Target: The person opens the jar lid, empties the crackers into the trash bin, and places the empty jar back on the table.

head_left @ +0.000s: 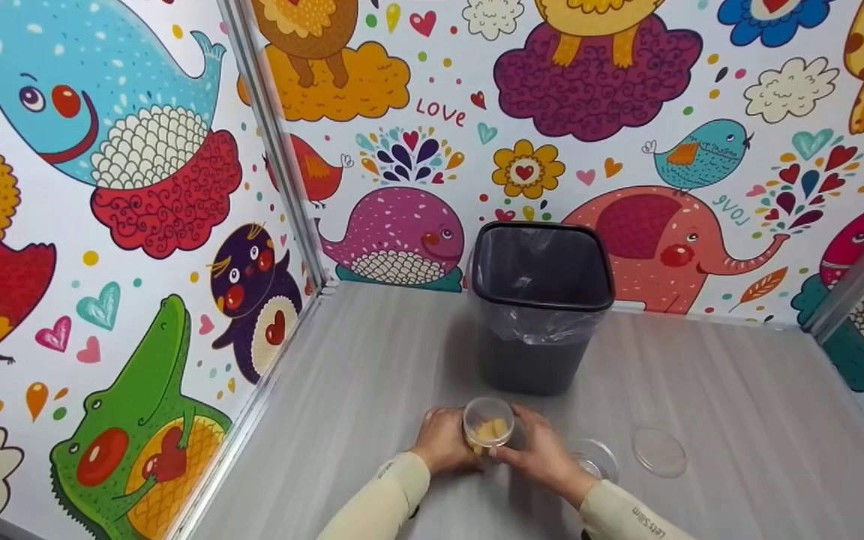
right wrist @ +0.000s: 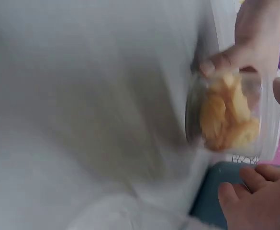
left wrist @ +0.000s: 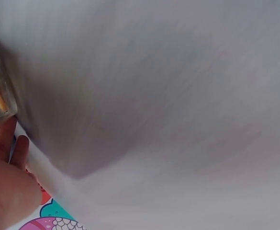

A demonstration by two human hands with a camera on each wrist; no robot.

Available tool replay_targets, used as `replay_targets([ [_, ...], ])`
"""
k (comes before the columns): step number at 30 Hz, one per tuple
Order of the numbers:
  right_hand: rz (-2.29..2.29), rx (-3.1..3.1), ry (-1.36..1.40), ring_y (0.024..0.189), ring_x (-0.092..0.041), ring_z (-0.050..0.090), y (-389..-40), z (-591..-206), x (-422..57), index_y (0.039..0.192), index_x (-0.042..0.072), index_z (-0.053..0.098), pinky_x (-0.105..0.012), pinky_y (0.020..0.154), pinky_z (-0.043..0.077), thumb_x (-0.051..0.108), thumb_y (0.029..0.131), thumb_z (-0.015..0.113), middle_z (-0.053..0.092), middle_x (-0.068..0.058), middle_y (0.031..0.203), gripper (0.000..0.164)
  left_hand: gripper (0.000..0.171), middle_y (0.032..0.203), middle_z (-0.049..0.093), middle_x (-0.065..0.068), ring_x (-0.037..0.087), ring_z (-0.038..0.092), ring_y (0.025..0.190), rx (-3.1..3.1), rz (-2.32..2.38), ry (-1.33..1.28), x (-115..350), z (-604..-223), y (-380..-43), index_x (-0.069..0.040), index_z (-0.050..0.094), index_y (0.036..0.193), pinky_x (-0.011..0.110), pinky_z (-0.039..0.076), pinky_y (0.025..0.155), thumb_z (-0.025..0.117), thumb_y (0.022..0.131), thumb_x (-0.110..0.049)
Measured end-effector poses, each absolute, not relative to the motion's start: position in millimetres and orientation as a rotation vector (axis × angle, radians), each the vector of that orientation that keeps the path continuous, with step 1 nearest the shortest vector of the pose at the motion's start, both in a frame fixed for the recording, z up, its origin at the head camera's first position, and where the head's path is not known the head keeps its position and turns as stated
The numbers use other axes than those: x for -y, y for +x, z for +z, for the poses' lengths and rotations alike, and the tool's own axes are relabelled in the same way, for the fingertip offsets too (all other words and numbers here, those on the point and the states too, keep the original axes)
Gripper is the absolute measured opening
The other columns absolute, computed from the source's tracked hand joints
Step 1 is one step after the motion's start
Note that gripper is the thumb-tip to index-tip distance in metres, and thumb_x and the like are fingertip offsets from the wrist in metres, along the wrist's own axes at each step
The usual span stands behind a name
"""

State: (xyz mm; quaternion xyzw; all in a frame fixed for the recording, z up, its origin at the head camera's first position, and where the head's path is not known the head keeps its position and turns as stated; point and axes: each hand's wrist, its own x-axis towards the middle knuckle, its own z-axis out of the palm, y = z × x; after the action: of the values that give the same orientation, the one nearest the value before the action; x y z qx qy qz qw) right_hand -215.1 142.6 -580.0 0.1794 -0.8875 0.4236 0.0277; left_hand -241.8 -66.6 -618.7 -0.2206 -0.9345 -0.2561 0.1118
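Note:
A small clear plastic cup [head_left: 489, 421] with yellow-orange chunks [right wrist: 228, 117] inside is held between both hands, in front of the bin. My left hand [head_left: 445, 441] grips it from the left side, its fingers low on the cup wall in the right wrist view. My right hand [head_left: 544, 454] holds the right side, thumb at the near side and fingers toward the far side. Only the edge of the cup [left wrist: 1, 98] shows in the left wrist view, beside the fingers of the left hand [left wrist: 10, 182].
A dark grey bin [head_left: 533, 352] with a clear liner stands behind the hands, near the back wall. Right of the right hand lie a clear round container [head_left: 604, 457] and a flat clear lid [head_left: 659, 452] on the grey table [head_left: 372, 352]. Printed panels border the table.

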Motion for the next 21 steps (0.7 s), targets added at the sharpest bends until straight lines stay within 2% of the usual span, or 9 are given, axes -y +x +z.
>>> replay_targets([
  [6, 1.317, 2.734, 0.56, 0.121, -0.048, 0.052, -219, -581, -142, 0.131, -0.014, 0.052, -0.058, 0.103, 0.04, 0.028, 0.072, 0.089, 0.057, -0.03, 0.127, 0.082, 0.065, 0.092, 0.072, -0.009, 0.01, 0.064, 0.087, 2.747, -0.756, -0.667, 65, -617, -240, -0.015, 0.073, 0.1, 0.041, 0.045, 0.091, 0.096, 0.046, -0.042],
  [12, 1.412, 2.773, 0.827, 0.124, -0.048, 0.049, -238, -572, -155, 0.133, -0.018, 0.048, -0.06, 0.106, 0.035, 0.02, 0.074, 0.088, 0.055, -0.033, 0.131, 0.081, 0.063, 0.088, 0.071, -0.012, 0.009, 0.064, 0.087, 2.754, -0.76, -0.651, 63, -614, -238, -0.017, 0.072, 0.098, 0.041, 0.044, 0.094, 0.098, 0.044, -0.038],
  [16, 1.411, 2.821, 0.965, 0.127, -0.049, 0.046, -246, -567, -161, 0.135, -0.019, 0.044, -0.061, 0.107, 0.032, 0.021, 0.077, 0.085, 0.051, -0.035, 0.134, 0.081, 0.064, 0.088, 0.07, -0.013, 0.009, 0.064, 0.086, 2.762, -0.751, -0.647, 64, -613, -238, -0.017, 0.072, 0.098, 0.039, 0.044, 0.093, 0.098, 0.044, -0.038],
  [21, 1.344, 2.846, 0.94, 0.127, -0.049, 0.046, -246, -566, -159, 0.136, -0.017, 0.045, -0.061, 0.107, 0.033, 0.022, 0.078, 0.085, 0.052, -0.034, 0.134, 0.08, 0.066, 0.088, 0.072, -0.009, 0.01, 0.064, 0.086, 2.761, -0.732, -0.634, 66, -614, -241, -0.015, 0.072, 0.098, 0.04, 0.044, 0.093, 0.098, 0.042, -0.038],
])
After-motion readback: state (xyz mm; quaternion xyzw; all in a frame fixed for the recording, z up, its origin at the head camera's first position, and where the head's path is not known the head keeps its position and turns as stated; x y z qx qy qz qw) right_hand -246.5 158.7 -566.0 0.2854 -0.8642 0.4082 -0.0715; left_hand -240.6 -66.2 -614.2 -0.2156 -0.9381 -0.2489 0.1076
